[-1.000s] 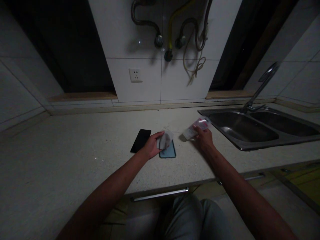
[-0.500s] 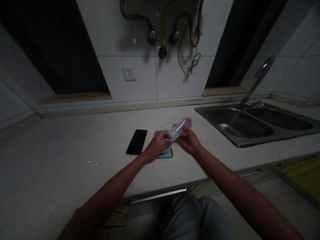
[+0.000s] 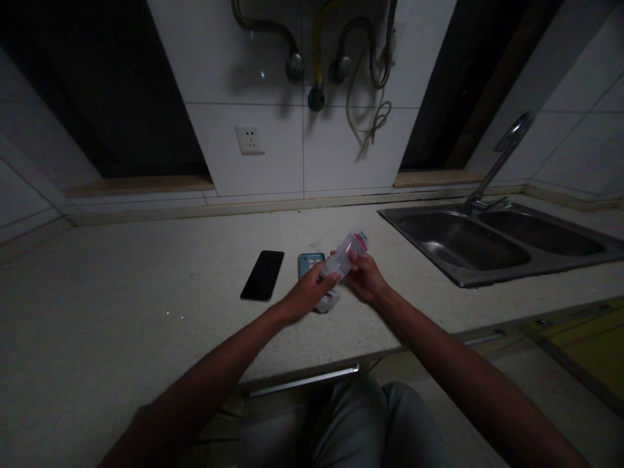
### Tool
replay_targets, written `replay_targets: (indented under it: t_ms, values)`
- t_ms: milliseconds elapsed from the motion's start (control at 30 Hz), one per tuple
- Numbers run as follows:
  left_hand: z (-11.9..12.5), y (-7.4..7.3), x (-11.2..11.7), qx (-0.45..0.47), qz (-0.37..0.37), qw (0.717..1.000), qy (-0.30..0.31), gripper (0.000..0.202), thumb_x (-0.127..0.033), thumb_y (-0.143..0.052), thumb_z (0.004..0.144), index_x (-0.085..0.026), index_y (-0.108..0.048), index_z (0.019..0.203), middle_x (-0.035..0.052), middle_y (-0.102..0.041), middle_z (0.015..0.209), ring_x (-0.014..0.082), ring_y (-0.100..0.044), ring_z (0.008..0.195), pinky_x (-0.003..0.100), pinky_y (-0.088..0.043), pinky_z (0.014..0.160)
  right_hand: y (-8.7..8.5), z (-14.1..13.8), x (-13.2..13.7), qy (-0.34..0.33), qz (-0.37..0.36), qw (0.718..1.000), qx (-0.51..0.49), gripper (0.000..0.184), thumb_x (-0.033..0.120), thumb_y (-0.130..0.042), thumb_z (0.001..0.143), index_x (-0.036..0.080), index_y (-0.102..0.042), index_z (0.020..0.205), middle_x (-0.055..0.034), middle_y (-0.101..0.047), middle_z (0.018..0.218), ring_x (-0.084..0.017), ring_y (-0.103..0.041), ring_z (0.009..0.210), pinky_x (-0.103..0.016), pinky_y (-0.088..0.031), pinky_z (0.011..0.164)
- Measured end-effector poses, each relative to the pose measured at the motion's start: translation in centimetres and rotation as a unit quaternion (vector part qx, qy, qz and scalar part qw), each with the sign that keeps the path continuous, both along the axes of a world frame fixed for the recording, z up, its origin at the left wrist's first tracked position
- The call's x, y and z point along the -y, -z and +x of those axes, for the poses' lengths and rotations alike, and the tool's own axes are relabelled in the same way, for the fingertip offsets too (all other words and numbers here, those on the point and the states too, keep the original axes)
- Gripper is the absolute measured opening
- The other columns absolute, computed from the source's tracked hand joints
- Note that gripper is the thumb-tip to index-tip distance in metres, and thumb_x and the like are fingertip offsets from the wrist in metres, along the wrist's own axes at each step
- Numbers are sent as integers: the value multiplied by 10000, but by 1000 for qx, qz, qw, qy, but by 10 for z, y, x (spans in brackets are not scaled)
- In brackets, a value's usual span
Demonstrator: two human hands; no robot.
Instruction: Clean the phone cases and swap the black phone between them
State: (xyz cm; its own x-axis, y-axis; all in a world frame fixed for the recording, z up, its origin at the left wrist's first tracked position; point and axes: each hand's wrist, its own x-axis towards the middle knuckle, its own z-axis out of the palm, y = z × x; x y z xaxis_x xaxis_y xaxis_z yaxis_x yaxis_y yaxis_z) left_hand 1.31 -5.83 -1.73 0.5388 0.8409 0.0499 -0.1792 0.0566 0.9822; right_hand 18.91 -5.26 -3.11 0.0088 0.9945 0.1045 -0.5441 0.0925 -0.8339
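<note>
Both hands meet over the pale countertop (image 3: 146, 292). My right hand (image 3: 366, 278) grips a small clear bottle (image 3: 347, 250) with a pink label, tilted with its top up and to the right. My left hand (image 3: 308, 294) pinches the bottle's lower end, and a crumpled white cloth (image 3: 327, 302) shows under its fingers. Just behind my left hand lies a teal phone case (image 3: 309, 262), partly hidden. A black phone (image 3: 262, 275) lies flat to the left of it.
A steel double sink (image 3: 487, 237) with a tap (image 3: 497, 162) is set in the counter at the right. A wall socket (image 3: 249, 139) and hanging pipes and hoses (image 3: 341, 58) are on the tiled wall behind. My knees show below the counter edge.
My right hand lifted the bottle from the counter near the sink and brought it left to meet my left hand. The left hand moved off the teal case onto the bottle's end.
</note>
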Motion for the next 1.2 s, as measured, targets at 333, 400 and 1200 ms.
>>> replay_targets:
  t_ms: [333, 400, 1200]
  values:
    - [-5, 3, -2, -9, 42, 999, 16, 412, -406, -779, 760, -160, -667, 1072, 20, -591, 846, 139, -480, 726, 245, -371, 662, 3, 1, 0, 1, 1, 1000, 3, 443, 453, -915, 573, 169, -707, 842, -86, -765, 848, -224, -704, 749, -332, -602, 704]
    - [-5, 3, -3, -9, 35, 999, 22, 387, -394, -774, 762, -163, -669, 1055, 19, -590, 827, 138, -482, 712, 251, -371, 662, 5, 3, -3, -1, -5, 1000, -4, 430, 444, -907, 590, 177, -700, 856, -79, -762, 842, -240, -712, 786, -342, -610, 705]
    - [-8, 1, -23, 134, -224, 957, -126, 352, 33, -611, 677, -106, -674, 994, 117, -713, 973, 160, -665, 798, 261, -522, 703, -8, 30, -13, 174, 61, 978, -101, 386, 345, -891, 613, 257, -667, 915, 14, -754, 934, -190, -703, 990, -324, -587, 904]
